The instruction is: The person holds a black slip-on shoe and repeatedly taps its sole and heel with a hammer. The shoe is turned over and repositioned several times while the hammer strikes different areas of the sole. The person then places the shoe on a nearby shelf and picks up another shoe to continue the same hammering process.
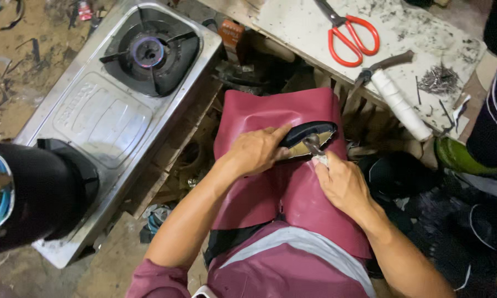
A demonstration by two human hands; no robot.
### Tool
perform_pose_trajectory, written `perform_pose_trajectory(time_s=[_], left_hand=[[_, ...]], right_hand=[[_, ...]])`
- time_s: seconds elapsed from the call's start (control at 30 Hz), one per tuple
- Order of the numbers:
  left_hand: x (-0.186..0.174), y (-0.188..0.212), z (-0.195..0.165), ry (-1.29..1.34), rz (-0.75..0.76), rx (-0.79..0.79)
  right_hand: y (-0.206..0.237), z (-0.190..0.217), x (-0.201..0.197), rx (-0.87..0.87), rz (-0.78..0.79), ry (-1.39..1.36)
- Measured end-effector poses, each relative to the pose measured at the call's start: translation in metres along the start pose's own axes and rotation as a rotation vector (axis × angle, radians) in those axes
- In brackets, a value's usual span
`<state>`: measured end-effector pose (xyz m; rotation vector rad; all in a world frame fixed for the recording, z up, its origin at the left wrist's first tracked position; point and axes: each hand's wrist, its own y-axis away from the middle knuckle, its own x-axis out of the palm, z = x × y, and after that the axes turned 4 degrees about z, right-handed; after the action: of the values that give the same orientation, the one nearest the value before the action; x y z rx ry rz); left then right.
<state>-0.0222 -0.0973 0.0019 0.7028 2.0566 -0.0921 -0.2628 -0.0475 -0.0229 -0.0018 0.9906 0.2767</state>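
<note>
— Both hands are busy over the lap: the left hand (256, 152) is curled around a black shoe (309, 137), thumb along its upper edge, pinning it against a maroon apron (270, 116) draped across the knees.

— And the right hand (342, 182)?

— Closed in a fist around a small metal tool (313, 144), whose tip sits inside the shoe's pale, yellowish underside. A scrap of white material shows between those fingers.

— What crowds the space?

— On the person's left, a steel gas stove (102, 113) with 1 burner lit, and a black pot (36, 193) standing on the near end of it. Straight ahead, a white worktop (425, 38) carries red-handled scissors (350, 34), a spool of white thread (400, 105), a wooden-handled tool (383, 63) and a heap of small nails (439, 80).

— Anything blocking the shoe?

— Only the 2 hands themselves cover parts of it. Dark shoe pieces (458, 215) pile up on the right, well apart from the work, with a green object (458, 157) just behind them.
</note>
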Motion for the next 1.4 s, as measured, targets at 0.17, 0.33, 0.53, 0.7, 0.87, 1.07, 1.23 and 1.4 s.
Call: perform_pose_trajectory(time_s=[0.17,0.33,0.53,0.7,0.87,1.07,1.23,1.4], left_hand=[[-0.002,0.061,0.022,0.182,-0.210,-0.038],[0.040,0.068,0.025,0.600,-0.526,-0.232],[0.062,0.061,0.026,0.689,-0.760,-0.116],[0.060,0.056,0.025,0.705,-0.717,-0.133],[0.060,0.055,0.026,0.708,-0.713,-0.151],[0.055,0.055,0.029,0.707,-0.678,-0.114],[0.017,0.073,0.044,0.674,-0.512,-0.004],[0.010,0.071,0.023,0.625,-0.231,-0.027]], right_hand=[[-0.002,-0.021,0.016,0.000,-0.027,-0.070],[-0.011,-0.002,0.012,0.000,-0.021,-0.017],[0.005,0.041,-0.020,-0.121,0.007,-0.072],[0.011,0.046,0.005,-0.316,-0.246,-0.166],[0.004,0.023,0.015,-0.414,-0.104,0.078],[0.006,0.026,0.007,-0.238,-0.107,-0.054],[0.020,0.020,-0.013,0.036,-0.002,-0.430],[0.041,0.005,-0.011,0.132,0.045,-0.597]])
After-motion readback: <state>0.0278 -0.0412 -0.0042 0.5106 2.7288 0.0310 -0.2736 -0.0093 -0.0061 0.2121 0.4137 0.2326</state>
